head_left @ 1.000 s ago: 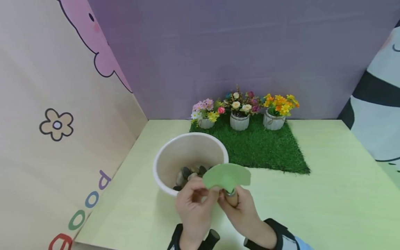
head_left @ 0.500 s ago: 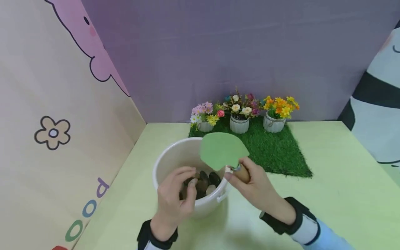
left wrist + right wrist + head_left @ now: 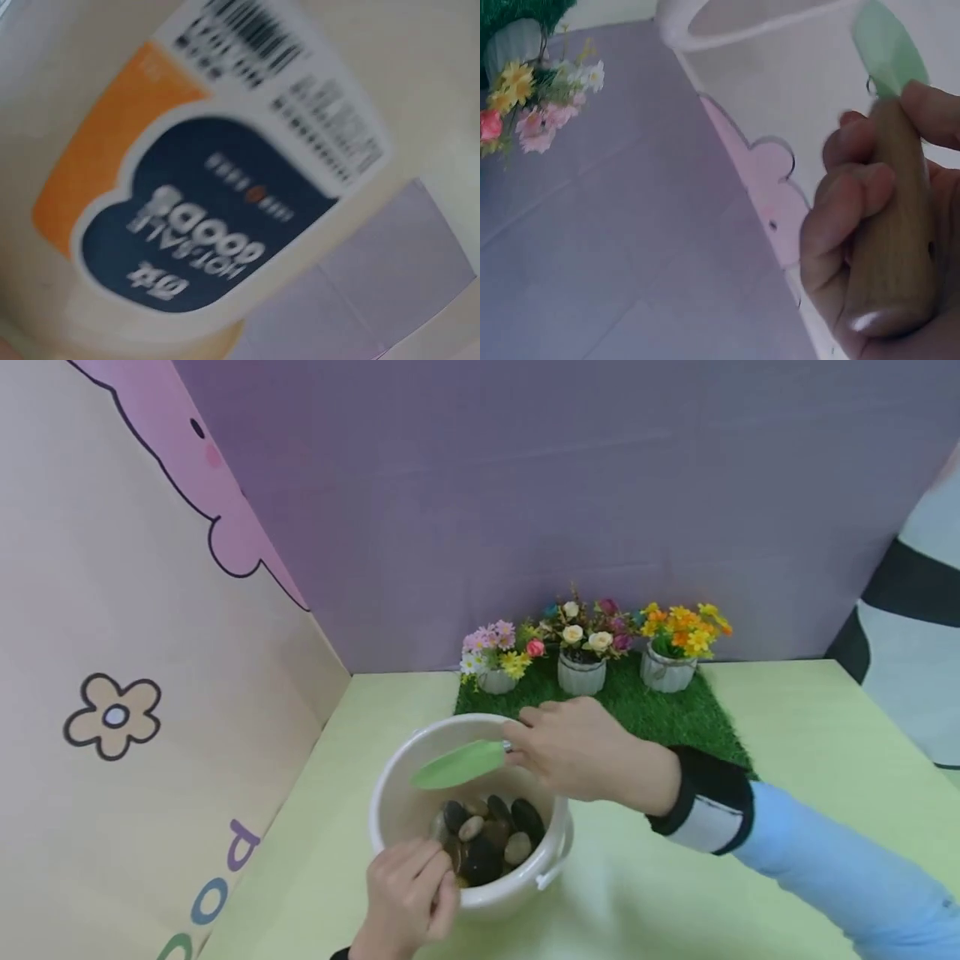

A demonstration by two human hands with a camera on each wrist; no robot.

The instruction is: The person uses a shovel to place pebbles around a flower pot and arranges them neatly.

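Observation:
My right hand (image 3: 577,747) holds a garden trowel by its wooden handle (image 3: 894,232). The green trowel blade (image 3: 459,766) is tilted over the inside of a white bucket (image 3: 510,893), pointing left. Several dark and pale stones (image 3: 483,852) lie at the bottom of the bucket. At the bucket's near left rim, the curled fingers of my left hand (image 3: 408,893) grip the edge. A printed label (image 3: 210,210) on the bucket fills much of the left wrist view. In the right wrist view my fingers wrap the handle, with the thumb near the blade.
Behind the bucket lies a green turf mat (image 3: 637,697). Along its back stand three white pots: pink and white flowers (image 3: 495,652), mixed roses (image 3: 585,635) and orange-yellow flowers (image 3: 686,631). The pale table (image 3: 675,893) meets walls at left and back. The bucket's handle (image 3: 555,864) hangs at its right.
The trowel has swung from in front of the bucket to above it, its blade turning leftward. My left hand left the trowel and moved down to the bucket's near rim. The head view tilted up slightly.

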